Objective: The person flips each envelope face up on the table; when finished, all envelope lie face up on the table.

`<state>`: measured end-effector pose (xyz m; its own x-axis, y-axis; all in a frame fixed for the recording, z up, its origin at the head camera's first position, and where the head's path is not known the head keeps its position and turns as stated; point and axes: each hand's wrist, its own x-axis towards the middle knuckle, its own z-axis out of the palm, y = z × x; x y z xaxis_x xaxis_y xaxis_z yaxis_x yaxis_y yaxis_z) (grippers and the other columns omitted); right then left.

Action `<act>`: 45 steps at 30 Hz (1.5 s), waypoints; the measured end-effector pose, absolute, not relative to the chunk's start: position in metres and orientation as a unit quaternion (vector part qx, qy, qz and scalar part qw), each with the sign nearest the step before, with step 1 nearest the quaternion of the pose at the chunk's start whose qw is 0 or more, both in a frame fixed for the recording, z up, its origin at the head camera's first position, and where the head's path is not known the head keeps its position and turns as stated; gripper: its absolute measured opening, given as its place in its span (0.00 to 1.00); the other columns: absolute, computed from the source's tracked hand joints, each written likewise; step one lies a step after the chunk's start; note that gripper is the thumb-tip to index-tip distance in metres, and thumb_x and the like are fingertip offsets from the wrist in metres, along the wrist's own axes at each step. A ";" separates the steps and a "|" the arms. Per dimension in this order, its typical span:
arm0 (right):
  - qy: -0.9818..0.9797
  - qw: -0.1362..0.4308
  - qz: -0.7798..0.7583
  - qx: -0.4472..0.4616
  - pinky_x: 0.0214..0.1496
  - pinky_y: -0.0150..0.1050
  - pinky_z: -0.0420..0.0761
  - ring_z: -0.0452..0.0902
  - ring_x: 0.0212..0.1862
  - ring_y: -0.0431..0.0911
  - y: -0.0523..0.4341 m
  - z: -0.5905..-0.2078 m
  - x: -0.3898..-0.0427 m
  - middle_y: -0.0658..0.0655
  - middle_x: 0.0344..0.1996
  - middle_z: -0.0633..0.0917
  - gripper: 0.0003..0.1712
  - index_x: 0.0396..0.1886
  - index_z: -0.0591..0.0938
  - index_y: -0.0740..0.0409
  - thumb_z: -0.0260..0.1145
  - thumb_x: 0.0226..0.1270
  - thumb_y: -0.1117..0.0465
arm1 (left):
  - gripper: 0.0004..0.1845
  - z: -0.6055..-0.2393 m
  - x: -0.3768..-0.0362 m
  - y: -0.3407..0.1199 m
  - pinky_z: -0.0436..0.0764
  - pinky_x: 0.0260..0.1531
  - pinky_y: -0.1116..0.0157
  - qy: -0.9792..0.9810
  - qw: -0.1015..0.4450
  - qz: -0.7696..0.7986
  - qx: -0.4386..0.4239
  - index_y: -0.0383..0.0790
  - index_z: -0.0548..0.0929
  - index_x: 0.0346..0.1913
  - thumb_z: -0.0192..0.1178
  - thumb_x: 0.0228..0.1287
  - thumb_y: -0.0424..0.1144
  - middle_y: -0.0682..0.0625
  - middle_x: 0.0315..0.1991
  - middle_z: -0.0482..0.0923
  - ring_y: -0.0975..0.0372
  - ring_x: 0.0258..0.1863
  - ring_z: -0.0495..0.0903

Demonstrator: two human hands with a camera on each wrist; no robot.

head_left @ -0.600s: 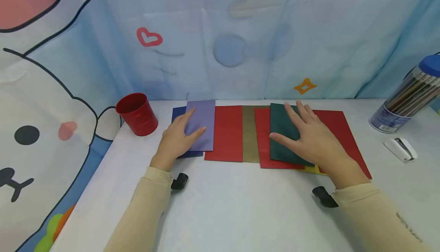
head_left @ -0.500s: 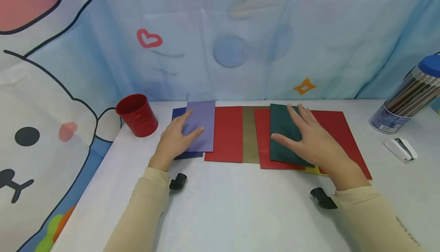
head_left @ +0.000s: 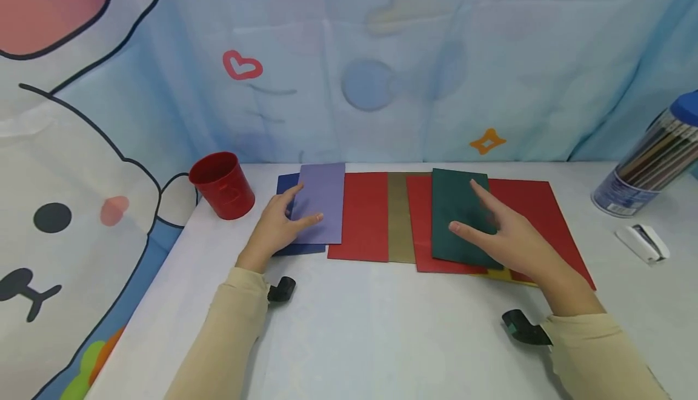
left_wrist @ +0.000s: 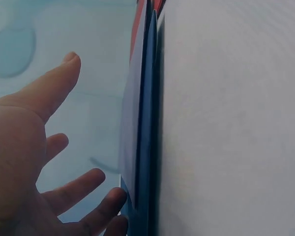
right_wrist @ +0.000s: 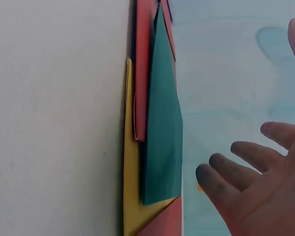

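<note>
Several flat coloured paper pieces lie in an overlapping row along the back of the table. My left hand, fingers spread, is over the left end, beside the lilac piece that lies on a dark blue piece. At the other end, my right hand hovers with thumb and fingers apart above the dark green piece. That piece overlaps a red piece and a yellow piece. Both wrist views show nothing held, and the fingertips are apart from the green piece in the right one.
A red cup stands at the back left. On the right are a clear tube of pencils with a blue lid and a small white stapler. A patterned blue curtain hangs right behind the table.
My right hand has drawn back a little toward me and to the right, uncovering more of the green piece. My left hand has barely moved, and the head view has shifted slightly.
</note>
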<state>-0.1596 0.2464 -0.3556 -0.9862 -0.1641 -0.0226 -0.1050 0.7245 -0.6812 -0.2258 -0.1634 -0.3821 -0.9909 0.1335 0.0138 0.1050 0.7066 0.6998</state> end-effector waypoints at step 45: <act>0.890 0.030 -0.435 -0.135 0.61 0.67 0.68 0.61 0.69 0.71 0.253 -0.363 -0.159 0.70 0.76 0.57 0.54 0.83 0.47 0.54 0.70 0.69 0.52 | 0.53 -0.377 -0.219 -0.153 0.74 0.56 0.44 0.941 0.062 0.329 -0.053 0.46 0.64 0.76 0.81 0.47 0.47 0.38 0.63 0.71 0.45 0.61 0.71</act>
<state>-0.1586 0.2535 -0.3633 -0.9617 -0.2664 0.0649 -0.2147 0.5844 -0.7826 -0.2189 -0.1529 -0.3774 -0.9867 -0.0580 -0.1520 -0.1400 0.7786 0.6117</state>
